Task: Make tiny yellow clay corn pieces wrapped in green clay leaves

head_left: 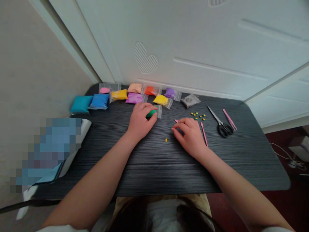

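My left hand (140,120) rests on the dark table (154,164) with its fingers curled round a clear bag of green clay (152,112). My right hand (189,135) lies a little to the right, its fingers pinched together on something small that I cannot make out. One tiny yellow clay bit (166,140) lies between the two hands. Several more yellow bits (198,115) sit in a cluster beyond my right hand. A thin pink tool (204,133) lies just right of that hand.
A row of clay bags runs along the far edge: teal (80,104), blue (99,101), yellow (119,94), magenta (134,98), orange (150,91), purple (170,92), grey (190,100). Black scissors (220,123) and pink tweezers (229,120) lie at right. A blurred object (50,148) sits at left.
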Demonstrator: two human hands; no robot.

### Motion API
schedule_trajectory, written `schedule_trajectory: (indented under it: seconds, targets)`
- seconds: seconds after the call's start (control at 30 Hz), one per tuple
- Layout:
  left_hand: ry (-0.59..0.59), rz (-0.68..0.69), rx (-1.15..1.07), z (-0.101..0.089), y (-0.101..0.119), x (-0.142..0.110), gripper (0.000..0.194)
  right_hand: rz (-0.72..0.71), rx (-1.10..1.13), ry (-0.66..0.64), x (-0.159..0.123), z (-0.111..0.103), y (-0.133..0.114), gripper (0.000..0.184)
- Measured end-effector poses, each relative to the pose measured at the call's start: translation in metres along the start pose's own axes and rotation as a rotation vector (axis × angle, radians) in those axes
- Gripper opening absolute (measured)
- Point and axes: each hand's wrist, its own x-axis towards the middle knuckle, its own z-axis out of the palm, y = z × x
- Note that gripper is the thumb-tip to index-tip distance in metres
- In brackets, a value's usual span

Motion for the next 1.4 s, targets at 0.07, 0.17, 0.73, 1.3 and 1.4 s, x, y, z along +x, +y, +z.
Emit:
schedule_trajectory:
  seconds: [0.07,0.17,0.73,1.3,1.4]
  targets:
    - [-0.077,-0.076,-0.154,-0.003,0.010,-0.001,0.020,-0.035,0.043,0.083,0.005,-0.005,-0.001,0.015]
    - [-0.252,-0.179,-0.419,-0.007,0.022,-0.003,0.020,-0.063,0.100,0.208,0.008,-0.009,-0.003,0.013]
    - [-0.492,-0.424,-0.854,0.000,0.039,-0.009,0.015,-0.129,0.216,0.231,-0.008,-0.011,0.003,0.011]
    - [-0.641,-0.688,-1.196,0.006,0.035,-0.014,0.014,-0.180,0.263,0.293,-0.010,-0.007,0.003,0.018]
    - [-0.610,-0.716,-1.226,0.008,0.035,-0.014,0.012,-0.172,0.275,0.289,-0.010,-0.007,0.003,0.018]
